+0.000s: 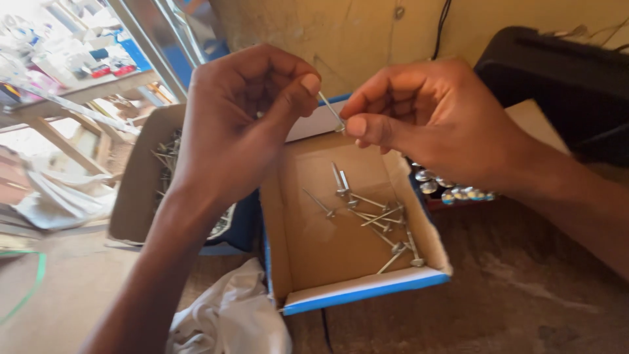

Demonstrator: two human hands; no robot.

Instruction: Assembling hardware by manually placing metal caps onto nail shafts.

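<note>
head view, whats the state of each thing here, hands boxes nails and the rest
left hand: pinching one end of a nail
right hand: pinching the other end
nail: held in the air, tilted, above the blue box
blue box: open, a few loose nails lying flat inside
brown box: open, holds many nails
white cloth: crumpled by the blue box
caps: clustered beside the blue box

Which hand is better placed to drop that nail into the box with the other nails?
Probably the right hand: it pinches the nail's lower end directly above the open box, while the left hand sits farther left, over the other box.
</note>
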